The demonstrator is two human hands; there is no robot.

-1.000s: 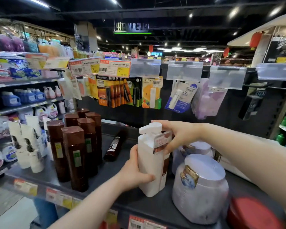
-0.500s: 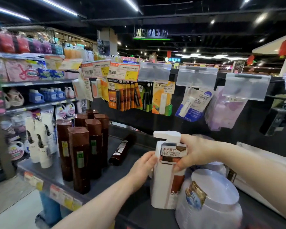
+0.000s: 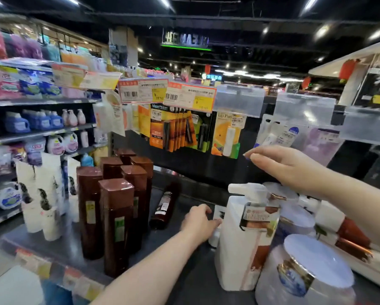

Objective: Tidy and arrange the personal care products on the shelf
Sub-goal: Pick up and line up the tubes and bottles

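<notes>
White bottle (image 3: 233, 238), "Lip Pure" card (image 3: 221, 134) behind

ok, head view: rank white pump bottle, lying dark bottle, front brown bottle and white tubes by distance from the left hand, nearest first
From the left hand:
1. white pump bottle: at the fingertips, on the hand's right.
2. lying dark bottle: just left of the hand and a little behind it.
3. front brown bottle: further left, standing.
4. white tubes: far left.

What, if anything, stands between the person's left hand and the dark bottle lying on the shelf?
Nothing visible does. Only bare shelf separates the left hand from the lying dark bottle; the upright brown bottles stand further left, the white pump bottle to the right.
</notes>
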